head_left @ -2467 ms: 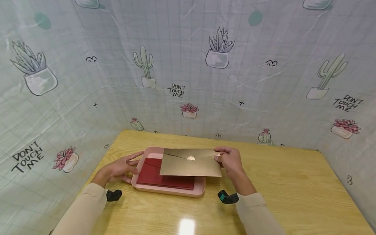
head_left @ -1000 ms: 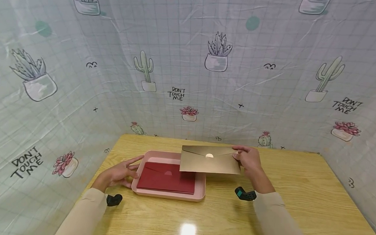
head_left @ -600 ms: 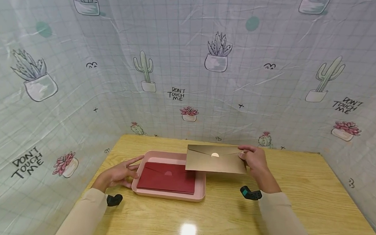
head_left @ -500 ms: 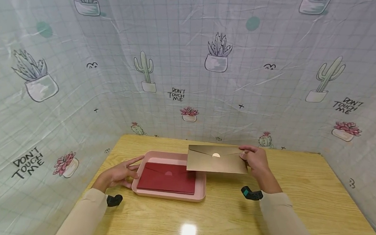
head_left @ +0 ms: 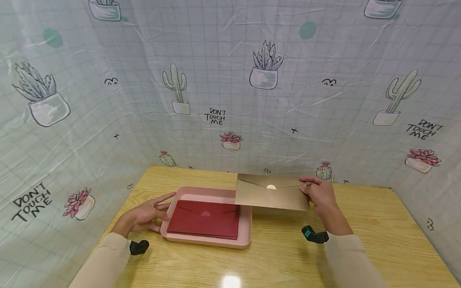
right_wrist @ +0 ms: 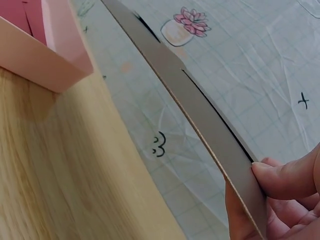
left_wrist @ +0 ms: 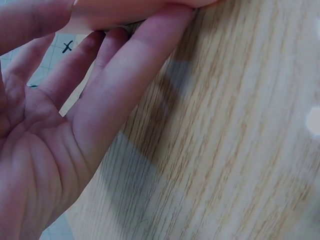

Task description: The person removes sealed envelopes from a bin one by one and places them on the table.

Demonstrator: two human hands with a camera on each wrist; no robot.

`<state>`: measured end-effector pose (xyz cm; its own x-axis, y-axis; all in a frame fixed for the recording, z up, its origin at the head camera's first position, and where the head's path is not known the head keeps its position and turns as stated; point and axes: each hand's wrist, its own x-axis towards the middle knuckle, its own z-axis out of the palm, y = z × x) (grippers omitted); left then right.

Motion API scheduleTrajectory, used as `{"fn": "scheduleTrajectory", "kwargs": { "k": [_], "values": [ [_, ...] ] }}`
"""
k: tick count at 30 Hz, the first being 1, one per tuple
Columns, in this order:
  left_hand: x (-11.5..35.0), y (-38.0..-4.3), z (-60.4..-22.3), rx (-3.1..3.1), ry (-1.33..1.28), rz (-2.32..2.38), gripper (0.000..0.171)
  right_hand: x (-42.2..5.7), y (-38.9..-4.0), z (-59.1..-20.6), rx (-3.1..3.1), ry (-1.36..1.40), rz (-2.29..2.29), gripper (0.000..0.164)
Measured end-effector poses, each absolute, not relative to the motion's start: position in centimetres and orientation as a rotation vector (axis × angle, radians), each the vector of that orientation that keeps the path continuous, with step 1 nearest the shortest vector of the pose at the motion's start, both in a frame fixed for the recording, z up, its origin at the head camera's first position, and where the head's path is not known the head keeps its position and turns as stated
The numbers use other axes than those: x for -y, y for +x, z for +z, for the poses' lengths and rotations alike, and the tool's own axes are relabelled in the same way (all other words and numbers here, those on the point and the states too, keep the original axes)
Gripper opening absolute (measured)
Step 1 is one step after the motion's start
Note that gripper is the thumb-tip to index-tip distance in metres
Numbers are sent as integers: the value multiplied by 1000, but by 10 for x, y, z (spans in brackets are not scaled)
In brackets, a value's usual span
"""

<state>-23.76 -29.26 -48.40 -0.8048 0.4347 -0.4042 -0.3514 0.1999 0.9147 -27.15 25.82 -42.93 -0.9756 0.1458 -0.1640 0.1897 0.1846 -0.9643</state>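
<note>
My right hand [head_left: 319, 194] pinches the right end of a gold envelope [head_left: 272, 196] with a round pale seal, thumb in front and fingers behind. The envelope hangs above the table, its left edge over the right rim of a pink tray [head_left: 208, 241]. In the right wrist view the thumb presses the envelope [right_wrist: 200, 120] near its flap edge. Red envelopes [head_left: 203, 221] lie stacked flat in the tray. My left hand [head_left: 146, 213] touches the tray's left side with its fingers spread and fairly straight; in the left wrist view the fingertips meet the tray's wall [left_wrist: 120, 15].
A light wooden table [head_left: 287, 264] bears the tray left of centre. A plant-printed curtain [head_left: 236, 85] stands behind and at both sides. Black wrist-worn devices [head_left: 315, 234] show below both wrists.
My right hand has carried the gold envelope to the right and slightly up, uncovering most of the red stack. My left hand stays at the tray's left side.
</note>
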Motion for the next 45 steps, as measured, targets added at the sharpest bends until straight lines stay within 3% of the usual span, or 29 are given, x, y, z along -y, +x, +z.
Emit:
{"fn": "scheduleTrajectory", "kwargs": {
  "k": [45],
  "values": [
    [292,-239,-484,-1850,57,1683,98,-331,-270,-433,-2443,368,-1868,40]
  ]
}}
